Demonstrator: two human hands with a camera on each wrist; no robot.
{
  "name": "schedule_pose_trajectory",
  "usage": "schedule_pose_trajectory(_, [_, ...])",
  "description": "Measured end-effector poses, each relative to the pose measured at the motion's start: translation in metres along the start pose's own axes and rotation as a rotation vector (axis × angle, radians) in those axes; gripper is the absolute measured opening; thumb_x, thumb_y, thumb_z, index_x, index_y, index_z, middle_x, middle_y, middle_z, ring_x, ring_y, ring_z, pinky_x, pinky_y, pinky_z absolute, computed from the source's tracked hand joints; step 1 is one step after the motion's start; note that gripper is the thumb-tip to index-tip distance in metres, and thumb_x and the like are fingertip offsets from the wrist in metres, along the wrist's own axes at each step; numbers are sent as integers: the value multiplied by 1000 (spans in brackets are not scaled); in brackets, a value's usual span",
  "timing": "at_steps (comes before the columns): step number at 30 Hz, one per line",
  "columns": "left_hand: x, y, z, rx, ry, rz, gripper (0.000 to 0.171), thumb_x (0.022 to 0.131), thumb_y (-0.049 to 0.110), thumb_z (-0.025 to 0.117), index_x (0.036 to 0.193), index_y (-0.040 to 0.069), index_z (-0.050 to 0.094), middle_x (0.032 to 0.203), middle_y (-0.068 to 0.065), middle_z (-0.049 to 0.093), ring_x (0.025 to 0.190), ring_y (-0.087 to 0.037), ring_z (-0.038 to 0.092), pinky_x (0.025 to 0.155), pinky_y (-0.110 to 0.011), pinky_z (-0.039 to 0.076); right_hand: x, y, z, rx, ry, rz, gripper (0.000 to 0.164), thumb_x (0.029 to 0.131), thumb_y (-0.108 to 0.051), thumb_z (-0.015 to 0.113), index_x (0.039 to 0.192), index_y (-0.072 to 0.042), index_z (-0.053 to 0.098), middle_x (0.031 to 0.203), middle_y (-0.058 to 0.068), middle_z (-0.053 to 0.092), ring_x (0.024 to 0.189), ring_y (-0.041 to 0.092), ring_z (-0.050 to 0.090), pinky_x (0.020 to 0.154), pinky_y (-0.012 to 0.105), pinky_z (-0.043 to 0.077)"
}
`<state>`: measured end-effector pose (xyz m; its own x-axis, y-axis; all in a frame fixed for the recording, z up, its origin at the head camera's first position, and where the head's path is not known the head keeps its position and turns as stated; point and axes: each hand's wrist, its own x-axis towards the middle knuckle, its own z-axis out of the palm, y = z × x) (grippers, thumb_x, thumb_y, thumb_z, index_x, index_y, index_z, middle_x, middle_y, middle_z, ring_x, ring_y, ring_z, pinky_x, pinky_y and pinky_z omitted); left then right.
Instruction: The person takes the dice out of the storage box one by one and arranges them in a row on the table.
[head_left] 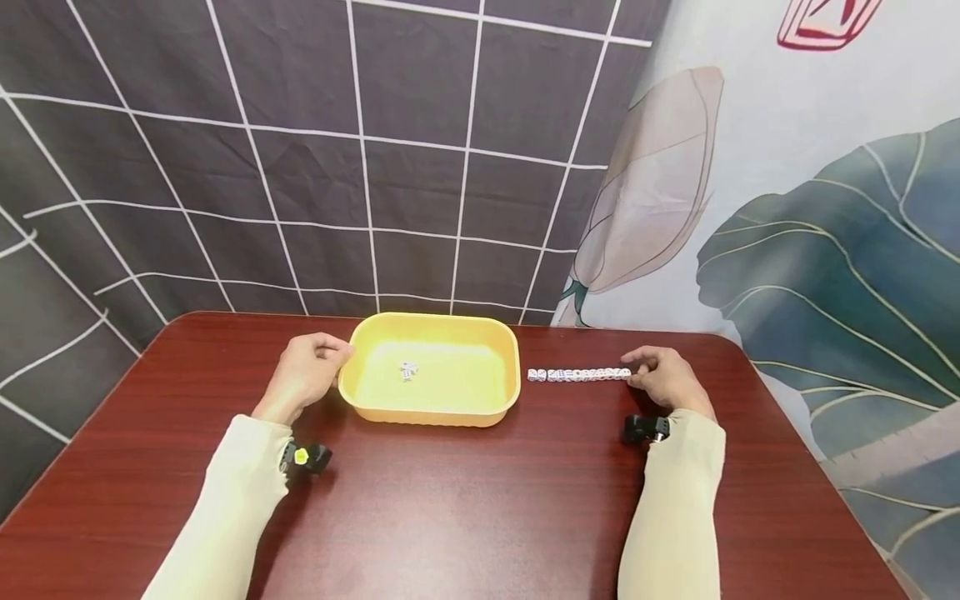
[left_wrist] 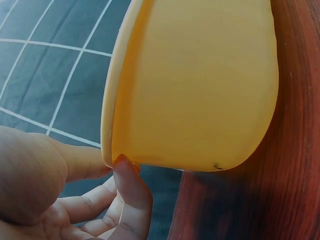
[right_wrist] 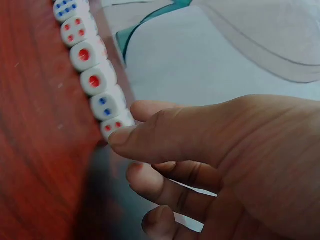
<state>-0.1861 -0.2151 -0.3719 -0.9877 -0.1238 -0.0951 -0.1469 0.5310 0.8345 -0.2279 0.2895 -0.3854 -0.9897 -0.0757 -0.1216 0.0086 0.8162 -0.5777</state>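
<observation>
A yellow plastic tub (head_left: 431,419) stands on the table with a few small white dice (head_left: 408,369) lying in its left part. My left hand (head_left: 303,371) pinches the tub's left rim between thumb and forefinger; the left wrist view shows the tub's outer wall (left_wrist: 200,95) close up. Right of the tub runs a straight row of several white dice (head_left: 577,375), with a small gap near its left end. At the row's right end, my right hand (head_left: 667,379) pinches the last die (right_wrist: 114,125) between thumb and forefinger, its other fingers loosely bent.
The reddish-brown wooden table (head_left: 450,517) stands against a dark cloth with a white grid (head_left: 420,192). A pale cloth with a leaf print (head_left: 847,250) hangs at the right. Black wrist cameras sit on the left wrist (head_left: 315,457) and right wrist (head_left: 641,428).
</observation>
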Motion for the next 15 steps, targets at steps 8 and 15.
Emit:
schedule_pose_trajectory(8, [1, -1, 0, 0, 2, -1, 30, 101, 15, 58, 119, -6, 67, 102, -21, 72, 70, -11, 62, 64, -21, 53, 1, -9, -2, -8, 62, -36, 30, 93, -9, 67, 123, -3, 68, 77, 4, 55, 71, 19, 51, 66, 32, 43])
schedule_pose_trajectory(15, [0, -2, 1, 4, 6, 0, 30, 101, 16, 59, 119, -6, 68, 103, -22, 72, 71, -12, 62, 64, -21, 53, 4, -27, 2, -26, 115, -109, 30, 92, -17, 71, 119, -5, 69, 84, 6, 53, 78, 21, 51, 73, 33, 42])
